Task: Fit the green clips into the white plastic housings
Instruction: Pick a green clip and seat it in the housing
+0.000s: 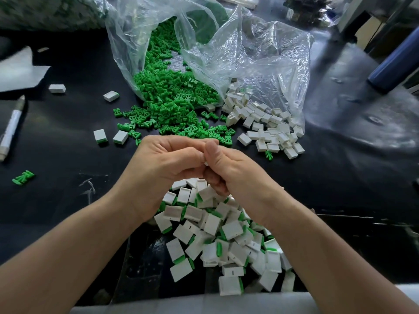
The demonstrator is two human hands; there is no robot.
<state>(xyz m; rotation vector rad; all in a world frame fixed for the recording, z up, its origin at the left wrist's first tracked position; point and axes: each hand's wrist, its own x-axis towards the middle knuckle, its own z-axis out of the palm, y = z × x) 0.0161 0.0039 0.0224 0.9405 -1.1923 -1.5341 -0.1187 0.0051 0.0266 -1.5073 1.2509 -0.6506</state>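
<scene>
Peeking out at centre frame, a small white part (206, 163) is pinched between the curled fingers of the left hand (163, 164) and the right hand (229, 171), which are pressed together. Fitted housings (226, 234) are heaped just below. Green clips (172, 105) are spilled from a clear bag (249, 53) above, with empty housings (267, 123) at right.

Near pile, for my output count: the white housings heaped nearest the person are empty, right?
Not empty. The head view shows the white housings heaped nearest the person with green clips fitted, showing at their edges; the empty ones lie by the clear bag.
</scene>
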